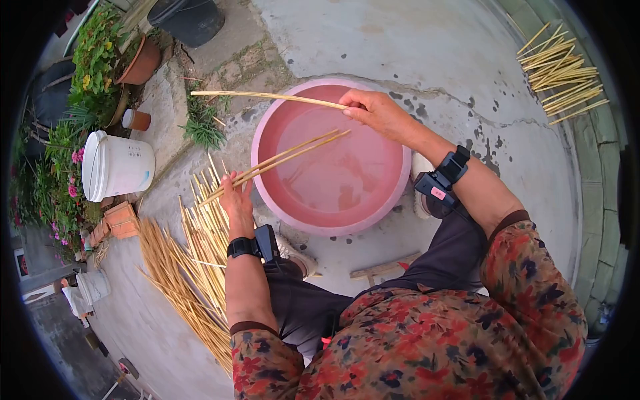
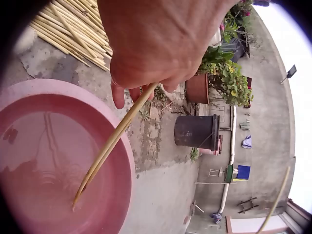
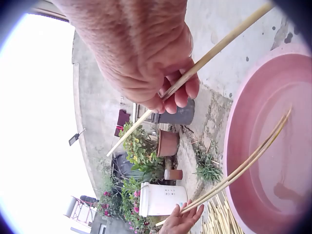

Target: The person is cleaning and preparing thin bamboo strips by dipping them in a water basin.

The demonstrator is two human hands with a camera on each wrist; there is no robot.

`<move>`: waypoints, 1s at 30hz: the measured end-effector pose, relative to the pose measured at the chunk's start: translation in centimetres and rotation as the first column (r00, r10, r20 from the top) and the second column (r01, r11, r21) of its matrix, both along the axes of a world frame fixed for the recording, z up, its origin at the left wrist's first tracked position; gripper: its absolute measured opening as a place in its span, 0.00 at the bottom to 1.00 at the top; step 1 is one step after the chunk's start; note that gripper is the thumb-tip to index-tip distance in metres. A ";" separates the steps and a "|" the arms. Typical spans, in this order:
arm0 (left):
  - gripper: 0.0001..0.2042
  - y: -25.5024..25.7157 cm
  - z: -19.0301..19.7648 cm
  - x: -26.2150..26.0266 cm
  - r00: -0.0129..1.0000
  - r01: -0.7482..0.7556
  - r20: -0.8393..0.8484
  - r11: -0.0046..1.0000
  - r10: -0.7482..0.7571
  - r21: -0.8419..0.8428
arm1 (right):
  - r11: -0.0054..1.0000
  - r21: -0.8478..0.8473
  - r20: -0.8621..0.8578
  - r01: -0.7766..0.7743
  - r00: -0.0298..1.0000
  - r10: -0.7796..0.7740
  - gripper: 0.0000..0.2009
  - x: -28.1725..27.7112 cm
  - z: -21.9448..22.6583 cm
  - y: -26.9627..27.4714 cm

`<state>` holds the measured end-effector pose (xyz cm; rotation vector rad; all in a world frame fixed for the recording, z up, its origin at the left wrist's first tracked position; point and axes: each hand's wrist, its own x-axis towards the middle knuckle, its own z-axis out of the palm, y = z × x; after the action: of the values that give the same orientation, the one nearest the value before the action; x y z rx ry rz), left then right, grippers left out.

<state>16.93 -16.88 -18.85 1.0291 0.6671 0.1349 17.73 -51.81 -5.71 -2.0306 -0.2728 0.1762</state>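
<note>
The left hand (image 1: 238, 203) grips a couple of thin peeled sticks (image 1: 287, 157), whose far ends reach over the pink basin (image 1: 267, 193). The right hand (image 1: 381, 119) pinches one long pale stick (image 1: 267, 96) near its end, and the stick extends leftward above the basin's far rim. In the left wrist view the held sticks (image 2: 108, 146) slant down over the water. In the right wrist view the single stick (image 3: 214, 51) crosses beneath the fingers of the right hand (image 3: 146, 63).
Bundles of sticks (image 1: 200, 247) lie on the ground at the left, and another pile (image 1: 560, 73) lies at the far right. A white bucket (image 1: 123, 165), a black bucket (image 1: 187, 20), potted plants (image 1: 93, 60) and bricks (image 1: 121, 220) stand at the left.
</note>
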 end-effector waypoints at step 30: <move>0.06 -11.7 11.5 -2.8 0.861 0.325 0.495 0.876 -0.119 -0.355 | 0.975 -0.211 0.309 -0.067 0.942 0.132 0.09 -5.8 -0.3 5.2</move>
<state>14.12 -28.57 -7.31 0.6034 0.1180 0.0171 11.92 -46.66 -5.98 -2.2419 -0.5842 -0.0711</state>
